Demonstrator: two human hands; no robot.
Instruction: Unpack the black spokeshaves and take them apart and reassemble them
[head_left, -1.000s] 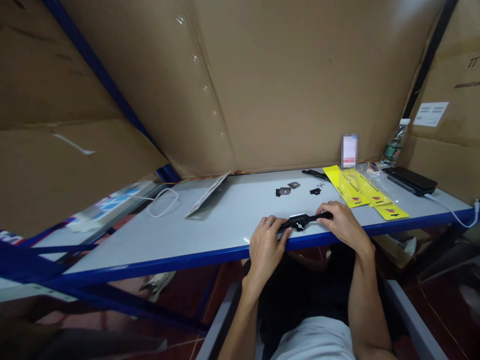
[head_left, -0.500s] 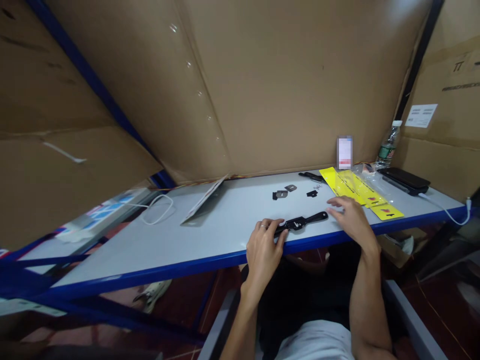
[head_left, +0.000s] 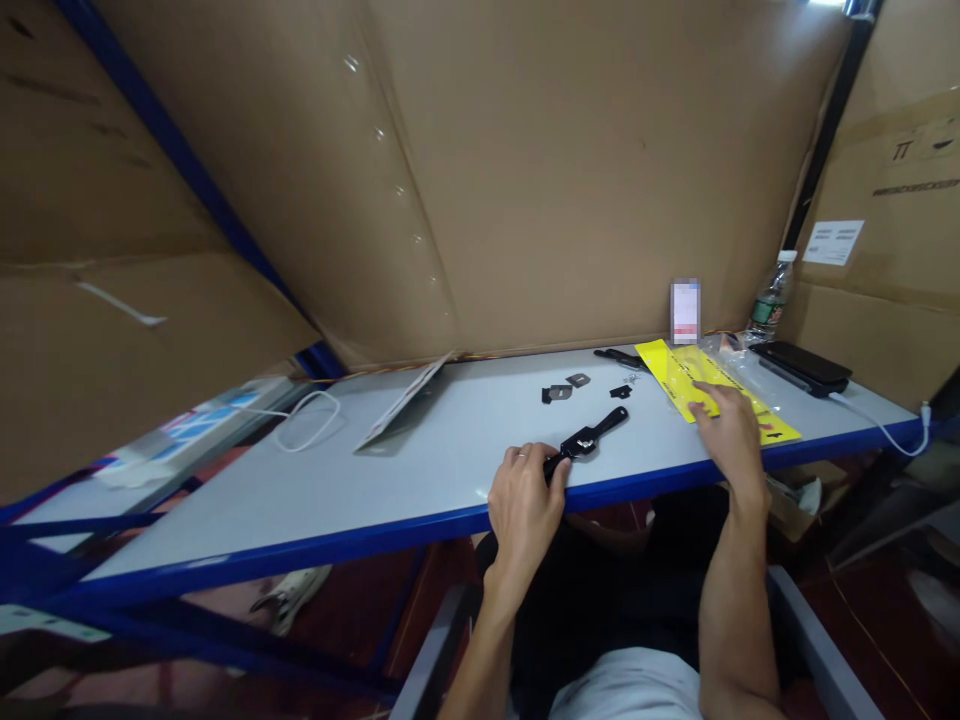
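Observation:
A black spokeshave [head_left: 580, 443] lies slantwise near the table's front edge. My left hand [head_left: 526, 500] is closed around its near handle; the far handle points up and to the right. Over the yellow packaging cards [head_left: 664, 378], my right hand [head_left: 729, 430] is open with its fingers apart; whether it touches them I cannot tell. Beyond the spokeshave lie a grey slotted blade [head_left: 578, 380], another blade [head_left: 561, 393] against a small dark piece, a small black plate [head_left: 620, 392] and tiny screws [head_left: 631, 379]. Farther back is another black handled tool [head_left: 616, 357], partly hidden by the cards.
A phone [head_left: 685, 312] leans at the back near a water bottle [head_left: 769, 300]. On the right lies a black device [head_left: 801, 368] with a white cable [head_left: 877, 425]. A flat packet [head_left: 405, 402] stands tilted at left. Cardboard [head_left: 540, 180] walls the back.
My right hand has moved right, away from the spokeshave's far handle and over the yellow cards. The spokeshave has turned, its far end swinging away from me, with my left hand still on it.

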